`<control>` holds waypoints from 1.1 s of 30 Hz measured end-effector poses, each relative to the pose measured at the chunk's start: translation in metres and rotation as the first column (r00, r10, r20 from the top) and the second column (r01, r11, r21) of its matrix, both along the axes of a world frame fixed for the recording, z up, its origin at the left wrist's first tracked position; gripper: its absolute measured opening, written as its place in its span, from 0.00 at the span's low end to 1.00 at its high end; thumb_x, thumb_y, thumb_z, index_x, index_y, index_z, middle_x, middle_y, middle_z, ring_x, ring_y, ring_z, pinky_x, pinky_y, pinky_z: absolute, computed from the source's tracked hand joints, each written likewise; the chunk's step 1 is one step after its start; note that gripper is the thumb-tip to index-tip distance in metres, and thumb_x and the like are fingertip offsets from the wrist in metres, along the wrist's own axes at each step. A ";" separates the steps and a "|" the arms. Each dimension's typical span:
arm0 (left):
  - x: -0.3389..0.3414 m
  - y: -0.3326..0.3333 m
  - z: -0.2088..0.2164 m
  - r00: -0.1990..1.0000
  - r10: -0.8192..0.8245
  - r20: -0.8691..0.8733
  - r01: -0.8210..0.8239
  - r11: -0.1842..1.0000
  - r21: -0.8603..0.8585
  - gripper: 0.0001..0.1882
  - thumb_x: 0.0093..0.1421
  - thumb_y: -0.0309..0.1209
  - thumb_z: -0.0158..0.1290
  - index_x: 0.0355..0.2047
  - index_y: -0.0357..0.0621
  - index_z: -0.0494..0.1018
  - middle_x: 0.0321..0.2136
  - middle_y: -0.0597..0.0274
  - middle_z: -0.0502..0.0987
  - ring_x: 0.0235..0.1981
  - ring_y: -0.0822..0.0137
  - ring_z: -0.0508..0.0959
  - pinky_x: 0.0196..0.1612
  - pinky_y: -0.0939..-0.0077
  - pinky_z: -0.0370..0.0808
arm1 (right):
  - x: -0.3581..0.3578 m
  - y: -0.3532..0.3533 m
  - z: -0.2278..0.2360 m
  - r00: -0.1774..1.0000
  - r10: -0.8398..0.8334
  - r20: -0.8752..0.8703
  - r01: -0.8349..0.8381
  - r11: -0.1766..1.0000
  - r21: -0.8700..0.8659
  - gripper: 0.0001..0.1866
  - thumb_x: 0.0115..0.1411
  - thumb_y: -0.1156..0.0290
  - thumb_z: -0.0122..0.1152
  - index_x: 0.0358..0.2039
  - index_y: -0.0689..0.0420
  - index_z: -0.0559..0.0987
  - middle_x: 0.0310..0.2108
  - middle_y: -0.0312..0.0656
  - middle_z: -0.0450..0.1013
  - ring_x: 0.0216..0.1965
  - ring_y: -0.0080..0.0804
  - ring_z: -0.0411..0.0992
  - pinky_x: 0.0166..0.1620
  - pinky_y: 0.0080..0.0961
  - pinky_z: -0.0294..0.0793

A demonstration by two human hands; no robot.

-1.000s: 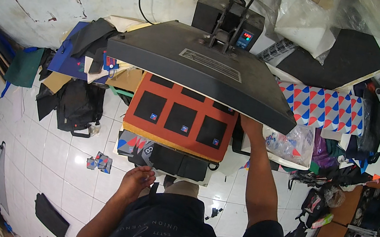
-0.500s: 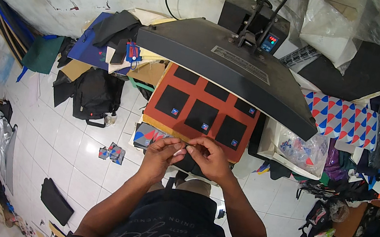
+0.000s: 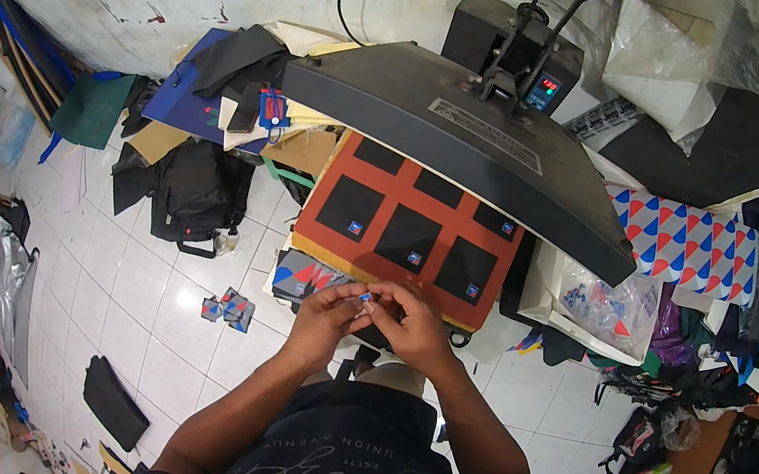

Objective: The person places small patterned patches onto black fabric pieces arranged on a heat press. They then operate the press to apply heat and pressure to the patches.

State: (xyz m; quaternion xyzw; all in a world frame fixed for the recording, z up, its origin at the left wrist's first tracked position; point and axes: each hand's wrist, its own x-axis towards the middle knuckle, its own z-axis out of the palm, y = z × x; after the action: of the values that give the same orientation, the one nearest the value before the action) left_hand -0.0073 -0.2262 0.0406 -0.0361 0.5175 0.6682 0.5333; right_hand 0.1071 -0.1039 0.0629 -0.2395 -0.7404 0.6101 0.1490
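On my feed the piece point(image 3: 366, 298) is a tiny thing, part blue and part pale, held up between the two hands just beyond the near edge of the red-orange pad point(image 3: 398, 190). The left hand point(image 3: 323, 313) pinches it between thumb and fingers; the right hand point(image 3: 412, 326) meets it from the other side, its thumb and finger closed on it too. I can't tell which pinch bears more.

I judge it next to weightless, thin and bendy, nearer film or paper than card (it's too small here for me to be sure). It would likely curl, crease or cling to skin if squeezed, so I'd want it lightly by its very edge, thumb and index only, off the coloured part.

The black patches point(image 3: 413, 233) on the pad look flat and soft, perhaps cloth; I'd expect a light brush to shift one, and I'd take it by a corner away from its small mark point(image 3: 414, 258). The plate point(image 3: 450, 153) overhangs their far side, and with the display point(image 3: 549, 87) lit I'd treat it as hot.
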 end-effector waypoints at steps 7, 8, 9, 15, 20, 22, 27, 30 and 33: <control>-0.002 -0.003 -0.005 0.989 -0.083 -0.120 0.078 0.996 -0.045 0.14 0.60 0.22 0.52 0.46 0.30 0.69 0.37 0.55 0.77 0.34 0.70 0.79 0.40 0.82 0.78 | 0.002 0.004 -0.011 0.999 0.018 0.047 -0.019 0.999 0.034 0.12 0.58 0.68 0.60 0.40 0.60 0.77 0.32 0.43 0.74 0.35 0.34 0.73 0.40 0.28 0.71; -0.002 -0.004 -0.007 0.984 -0.107 -0.145 0.100 0.994 -0.054 0.14 0.60 0.22 0.52 0.47 0.30 0.68 0.37 0.55 0.77 0.34 0.70 0.79 0.39 0.82 0.78 | 0.002 0.006 -0.010 0.997 0.033 0.063 -0.036 0.998 0.051 0.12 0.58 0.68 0.60 0.40 0.60 0.78 0.33 0.43 0.75 0.36 0.34 0.74 0.40 0.29 0.71; -0.002 -0.004 -0.008 0.977 -0.130 -0.167 0.122 0.991 -0.061 0.15 0.60 0.21 0.52 0.47 0.30 0.68 0.37 0.54 0.77 0.34 0.71 0.79 0.39 0.82 0.78 | 0.003 0.009 -0.009 0.992 0.070 0.107 -0.080 0.992 0.097 0.12 0.59 0.66 0.59 0.40 0.59 0.77 0.33 0.44 0.75 0.36 0.36 0.74 0.40 0.30 0.72; 0.000 -0.005 -0.012 0.975 -0.148 -0.163 0.141 0.988 -0.057 0.16 0.60 0.21 0.52 0.49 0.29 0.68 0.37 0.54 0.77 0.34 0.71 0.79 0.39 0.82 0.78 | 0.002 0.020 -0.007 0.942 0.182 0.281 -0.230 0.962 0.146 0.10 0.59 0.64 0.57 0.36 0.57 0.77 0.32 0.43 0.75 0.36 0.39 0.75 0.39 0.32 0.73; -0.003 -0.014 -0.025 0.997 -0.068 -0.038 0.065 0.995 -0.078 0.15 0.59 0.23 0.54 0.46 0.33 0.68 0.39 0.55 0.76 0.37 0.67 0.78 0.42 0.77 0.77 | -0.004 0.039 -0.028 0.957 0.213 0.196 -0.230 0.971 0.071 0.09 0.59 0.65 0.57 0.34 0.58 0.77 0.32 0.42 0.75 0.35 0.34 0.76 0.39 0.30 0.73; -0.004 -0.017 -0.023 1.000 -0.001 0.014 0.002 0.995 -0.103 0.15 0.58 0.23 0.55 0.45 0.33 0.68 0.39 0.55 0.76 0.38 0.66 0.78 0.44 0.76 0.76 | -0.011 0.068 -0.041 0.963 0.112 0.246 -0.142 0.984 0.108 0.08 0.60 0.68 0.56 0.35 0.58 0.77 0.32 0.40 0.76 0.35 0.27 0.75 0.40 0.24 0.72; -0.003 -0.039 -0.032 0.996 0.036 0.078 -0.030 0.996 -0.080 0.15 0.59 0.23 0.54 0.46 0.34 0.67 0.39 0.55 0.76 0.39 0.66 0.78 0.44 0.77 0.76 | -0.020 0.172 -0.081 0.922 -0.218 0.320 0.091 0.925 0.369 0.11 0.59 0.63 0.59 0.36 0.55 0.79 0.34 0.40 0.76 0.37 0.32 0.74 0.41 0.30 0.72; -0.003 -0.049 -0.039 0.993 0.059 0.103 -0.050 0.994 -0.092 0.15 0.59 0.23 0.54 0.46 0.34 0.67 0.38 0.55 0.76 0.38 0.66 0.78 0.44 0.77 0.77 | -0.023 0.215 -0.126 0.941 -0.298 0.160 0.146 0.784 0.603 0.10 0.59 0.63 0.58 0.32 0.57 0.79 0.29 0.38 0.75 0.33 0.26 0.72 0.39 0.28 0.71; -0.003 -0.060 -0.044 0.991 0.097 0.098 -0.086 0.990 -0.113 0.14 0.58 0.22 0.53 0.45 0.35 0.67 0.39 0.55 0.76 0.38 0.66 0.78 0.43 0.77 0.76 | -0.033 0.230 -0.128 0.918 -0.255 0.305 0.015 0.788 0.615 0.12 0.59 0.61 0.59 0.31 0.56 0.79 0.28 0.38 0.75 0.33 0.27 0.73 0.39 0.30 0.71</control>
State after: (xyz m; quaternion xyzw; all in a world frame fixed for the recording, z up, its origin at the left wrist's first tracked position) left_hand -0.0107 -0.2863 -0.0032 -0.1230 0.5227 0.6601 0.5253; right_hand 0.0739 0.1263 -0.0650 -0.3441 -0.8902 0.2742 0.1181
